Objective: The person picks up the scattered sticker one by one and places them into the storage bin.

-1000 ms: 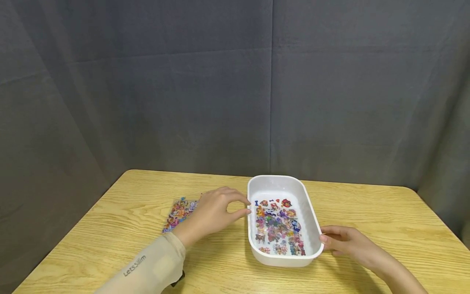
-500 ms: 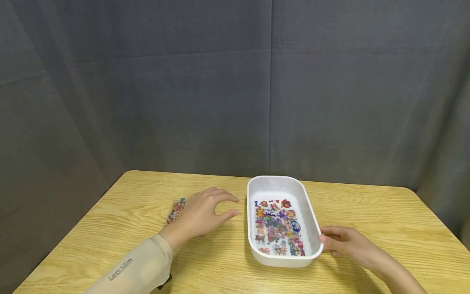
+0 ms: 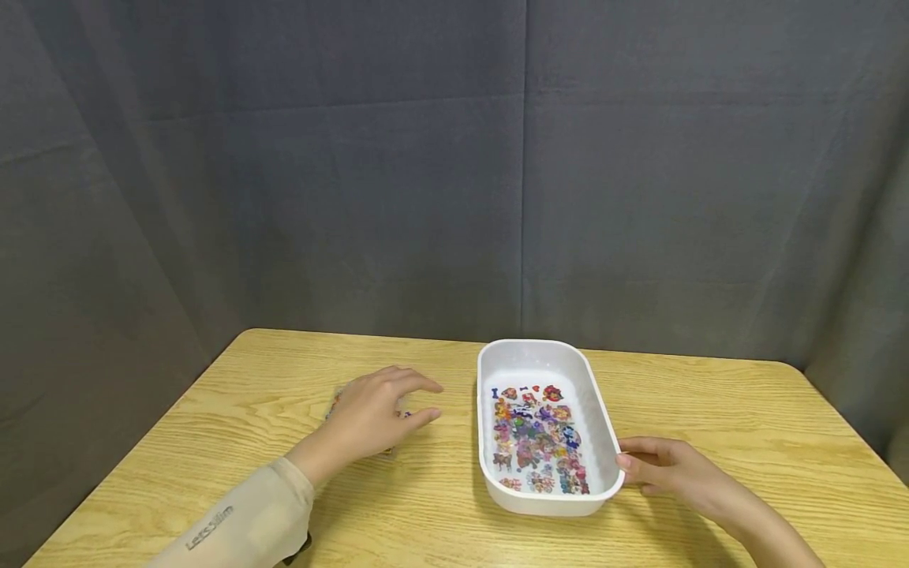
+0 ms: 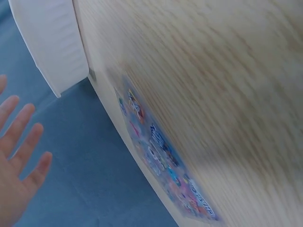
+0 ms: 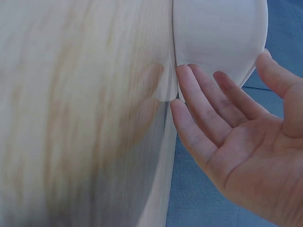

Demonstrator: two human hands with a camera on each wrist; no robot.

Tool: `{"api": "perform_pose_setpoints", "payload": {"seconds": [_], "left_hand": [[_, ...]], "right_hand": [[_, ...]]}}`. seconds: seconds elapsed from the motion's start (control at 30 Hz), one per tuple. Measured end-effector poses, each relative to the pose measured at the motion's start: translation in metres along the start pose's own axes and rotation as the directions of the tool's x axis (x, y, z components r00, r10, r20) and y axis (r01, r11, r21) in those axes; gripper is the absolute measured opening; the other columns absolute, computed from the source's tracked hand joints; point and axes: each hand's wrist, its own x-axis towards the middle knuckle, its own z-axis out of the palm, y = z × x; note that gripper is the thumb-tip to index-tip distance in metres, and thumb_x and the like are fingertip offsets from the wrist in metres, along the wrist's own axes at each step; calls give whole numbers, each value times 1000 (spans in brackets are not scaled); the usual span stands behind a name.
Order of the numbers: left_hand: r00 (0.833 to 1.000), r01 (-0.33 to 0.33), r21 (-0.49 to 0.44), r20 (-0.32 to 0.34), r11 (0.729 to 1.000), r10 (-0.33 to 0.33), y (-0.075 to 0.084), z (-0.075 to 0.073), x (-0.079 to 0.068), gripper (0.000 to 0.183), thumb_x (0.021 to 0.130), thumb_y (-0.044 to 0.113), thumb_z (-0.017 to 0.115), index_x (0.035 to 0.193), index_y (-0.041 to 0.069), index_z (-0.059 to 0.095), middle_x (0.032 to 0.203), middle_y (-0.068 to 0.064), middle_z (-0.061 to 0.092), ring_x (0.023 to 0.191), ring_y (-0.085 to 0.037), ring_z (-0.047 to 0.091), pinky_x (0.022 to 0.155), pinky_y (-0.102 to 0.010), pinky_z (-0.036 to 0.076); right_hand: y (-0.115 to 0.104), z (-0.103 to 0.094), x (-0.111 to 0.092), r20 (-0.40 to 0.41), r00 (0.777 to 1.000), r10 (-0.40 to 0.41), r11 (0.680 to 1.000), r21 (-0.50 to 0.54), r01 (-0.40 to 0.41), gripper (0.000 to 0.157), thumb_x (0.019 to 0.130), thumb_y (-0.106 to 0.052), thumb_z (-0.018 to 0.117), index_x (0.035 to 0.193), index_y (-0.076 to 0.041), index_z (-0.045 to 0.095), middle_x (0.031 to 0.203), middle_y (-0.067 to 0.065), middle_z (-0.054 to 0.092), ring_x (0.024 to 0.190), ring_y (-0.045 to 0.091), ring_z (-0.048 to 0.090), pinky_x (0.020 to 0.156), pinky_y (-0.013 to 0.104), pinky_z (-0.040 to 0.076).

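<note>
A white plastic tub (image 3: 545,506) stands on the table with colourful sticker sheets (image 3: 536,442) lying on its bottom. My right hand (image 3: 675,473) holds the tub's near right side, thumb on the rim and fingers against the outer wall, as the right wrist view shows too. Left of the tub, my left hand (image 3: 369,414) hovers with its fingers spread apart and nothing between them. Below it lies another clear sheet of cartoon stickers (image 4: 158,151), mostly hidden by the hand in the head view and plain in the left wrist view.
The wooden table (image 3: 717,410) has rounded far corners. Behind it and along its sides hangs a dark grey curtain (image 3: 398,197).
My left hand has drawn away from the tub's left rim and moved left over the loose sticker sheet, covering most of it. The right hand and the tub have stayed put.
</note>
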Motion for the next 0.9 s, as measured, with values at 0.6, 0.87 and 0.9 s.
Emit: {"api": "perform_pose_setpoints", "payload": {"seconds": [0.6, 0.87, 0.9], "left_hand": [[994, 12, -42, 105, 999, -7, -25, -8, -16, 38, 90, 41, 73, 124, 24, 69, 130, -1, 64, 121, -24, 59, 92, -51, 51], [993, 25, -40, 117, 999, -20, -36, -10, -21, 38, 89, 39, 74, 124, 23, 69, 129, 1, 64, 125, -25, 57, 94, -52, 50], [991, 26, -44, 129, 999, -20, -37, -10, -22, 39, 90, 39, 73, 125, 23, 69, 131, 2, 64, 127, -25, 55, 96, -53, 49]], "right_hand": [[-1, 1, 0, -5, 1000, -1, 1000, -5, 1, 62, 102, -29, 57, 136, 21, 42, 121, 27, 64, 110, 39, 63, 85, 50, 55], [0, 1, 0, -5, 1000, -14, 1000, -4, 14, 60, 102, -27, 57, 136, 21, 43, 119, 26, 65, 109, 36, 64, 84, 49, 55], [0, 1, 0, -4, 1000, -13, 1000, -1, 13, 60, 102, -27, 57, 136, 21, 43, 120, 26, 65, 109, 37, 64, 84, 49, 55]]}}
